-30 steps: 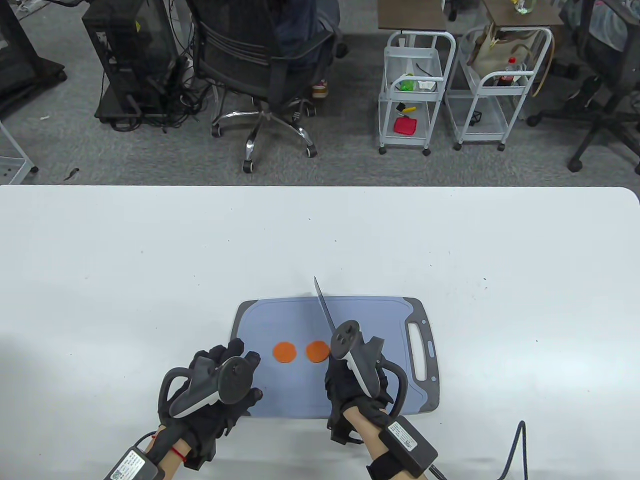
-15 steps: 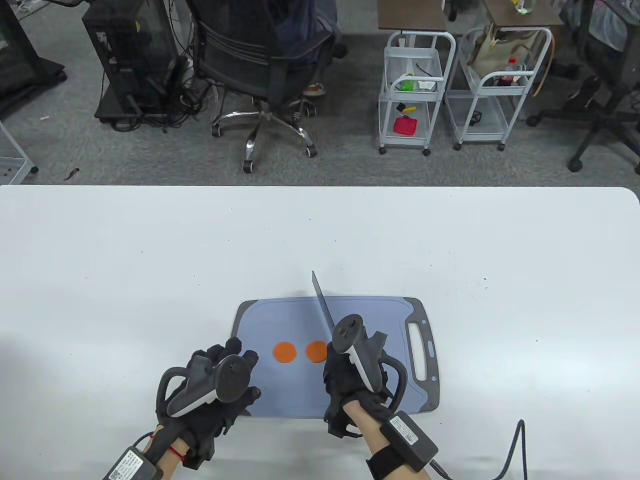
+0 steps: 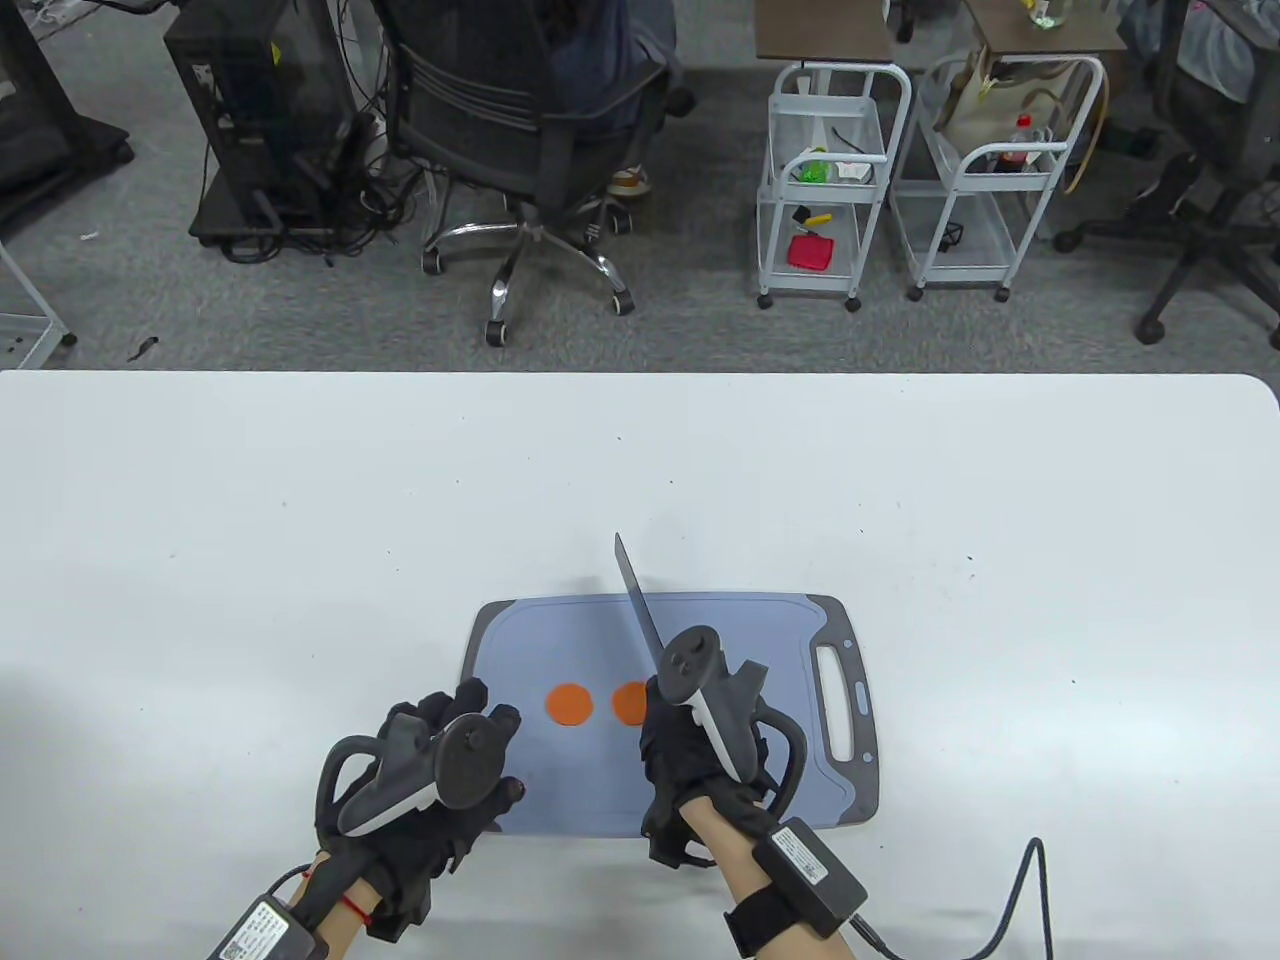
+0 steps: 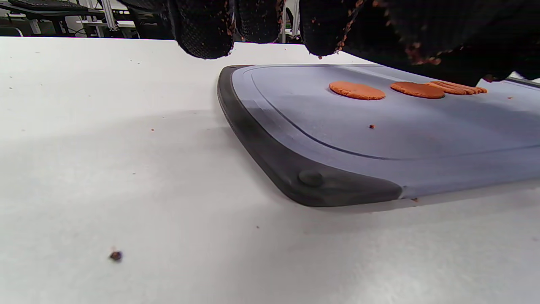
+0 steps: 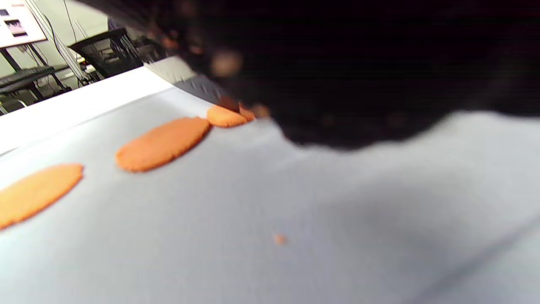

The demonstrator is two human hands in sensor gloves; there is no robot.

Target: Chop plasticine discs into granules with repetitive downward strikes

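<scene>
Two flat orange plasticine discs lie on the blue-grey cutting board (image 3: 760, 640): the left disc (image 3: 569, 704) and the right disc (image 3: 628, 703), partly under my right hand. My right hand (image 3: 683, 742) grips the knife, its blade (image 3: 638, 600) pointing away over the board. In the right wrist view the blurred blade (image 5: 190, 82) meets cut orange slices (image 5: 225, 116) beside the discs (image 5: 162, 142). My left hand (image 3: 470, 745) is open and holds nothing, over the board's left front corner. The left wrist view shows the discs (image 4: 356, 90) and thin cut strips (image 4: 457, 87).
The board's handle slot (image 3: 835, 700) is at its right end. Small orange crumbs lie on the board (image 4: 371, 126) and a dark one on the white table (image 4: 115, 255). A black cable (image 3: 1030, 890) trails at the lower right. Chairs and carts stand beyond the table's far edge.
My right hand and the knife have shifted a little to the left, covering more of the right disc. The blade tip has moved up and left. My left hand has barely moved.
</scene>
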